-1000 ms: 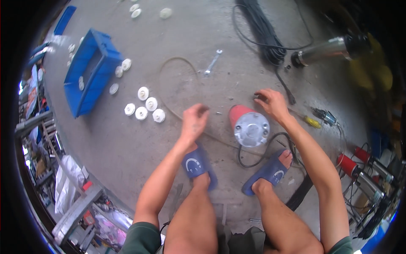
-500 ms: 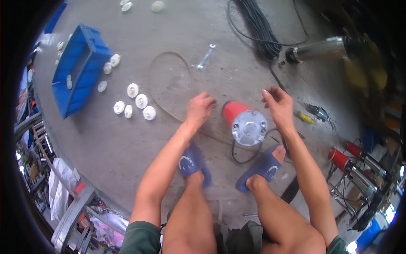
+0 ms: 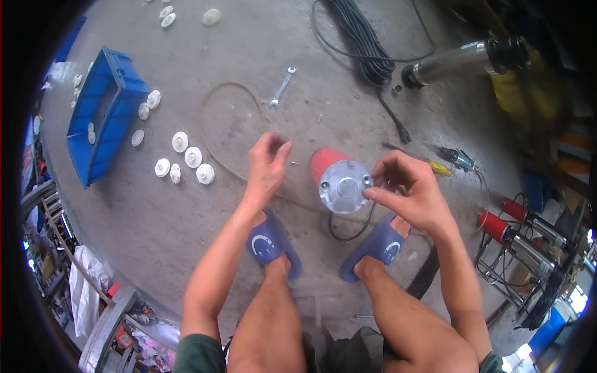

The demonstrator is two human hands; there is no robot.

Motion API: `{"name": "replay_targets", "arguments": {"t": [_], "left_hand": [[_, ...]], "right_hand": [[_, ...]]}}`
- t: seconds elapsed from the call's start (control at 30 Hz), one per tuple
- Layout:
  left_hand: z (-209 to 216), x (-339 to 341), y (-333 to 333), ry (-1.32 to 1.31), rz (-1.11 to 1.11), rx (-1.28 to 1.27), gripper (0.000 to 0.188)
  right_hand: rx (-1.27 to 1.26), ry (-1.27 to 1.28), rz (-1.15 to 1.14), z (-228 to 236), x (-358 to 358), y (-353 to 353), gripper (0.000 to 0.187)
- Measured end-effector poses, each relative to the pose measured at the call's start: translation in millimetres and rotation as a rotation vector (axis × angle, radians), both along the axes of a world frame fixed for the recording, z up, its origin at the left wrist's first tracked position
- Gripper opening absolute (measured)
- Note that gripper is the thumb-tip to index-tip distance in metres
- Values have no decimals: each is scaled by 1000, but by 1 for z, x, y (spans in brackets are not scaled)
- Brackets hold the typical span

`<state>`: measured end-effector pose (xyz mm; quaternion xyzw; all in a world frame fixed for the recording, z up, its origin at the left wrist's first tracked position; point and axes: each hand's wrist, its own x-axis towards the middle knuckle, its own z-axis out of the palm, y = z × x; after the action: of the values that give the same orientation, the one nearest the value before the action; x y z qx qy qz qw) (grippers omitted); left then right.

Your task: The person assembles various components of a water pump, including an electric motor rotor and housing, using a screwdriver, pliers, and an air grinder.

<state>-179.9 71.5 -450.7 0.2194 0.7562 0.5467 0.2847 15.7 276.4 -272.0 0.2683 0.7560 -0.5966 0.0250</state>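
A red motor (image 3: 325, 159) stands on the floor between my feet, its round silver end cap (image 3: 346, 188) facing up. My right hand (image 3: 410, 189) is at the cap's right edge beside a screw hole, thumb tip against the rim and fingers bent; whatever they pinch is too small to make out. Left of the motor, my left hand (image 3: 267, 165) hovers with its fingers curled toward the thumb; the inside of that grip is hidden. A small screw (image 3: 294, 163) lies on the floor between the left hand and the motor. A black cable (image 3: 339, 239) loops from the motor.
Farther off lie a wrench (image 3: 283, 88), a coiled black cable (image 3: 360, 43) and a steel cylinder (image 3: 454, 62). A yellow-handled tool (image 3: 440, 168) lies to the right. White plastic discs (image 3: 193, 156) and a blue bin (image 3: 102, 149) on its side are at left. A thin hose (image 3: 208, 140) curves across the floor.
My right hand has come down and inward to the motor's end cap. The left hand has shifted a little away from the motor. The whole view has moved slightly.
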Motion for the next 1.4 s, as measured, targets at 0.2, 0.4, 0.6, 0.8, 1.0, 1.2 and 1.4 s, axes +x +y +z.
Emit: {"name": "replay_targets", "arguments": {"t": [0.2,0.4,0.6,0.8,1.0,1.2,1.4], "left_hand": [[147,28,-7,-484,-212,193,10],[147,17,2,-290,-333,136,10],[157,17,20,26,-434,89,12],[151,24,13,-288,-239,61,24],[144,21,5,-631,-121,174,16],[144,21,-9,-567,13,199,12],[148,29,-4,-590,-96,165,14]], "right_hand": [[444,46,289,-140,-32,68,29],[550,167,783,-200,-108,35,21],[565,229,591,-202,-94,40,14],[193,239,-235,-73,-60,40,15],[621,357,207,23,-32,-15,17],[694,288,400,16,-33,-35,17],[662,275,181,30,-25,-30,25]]}}
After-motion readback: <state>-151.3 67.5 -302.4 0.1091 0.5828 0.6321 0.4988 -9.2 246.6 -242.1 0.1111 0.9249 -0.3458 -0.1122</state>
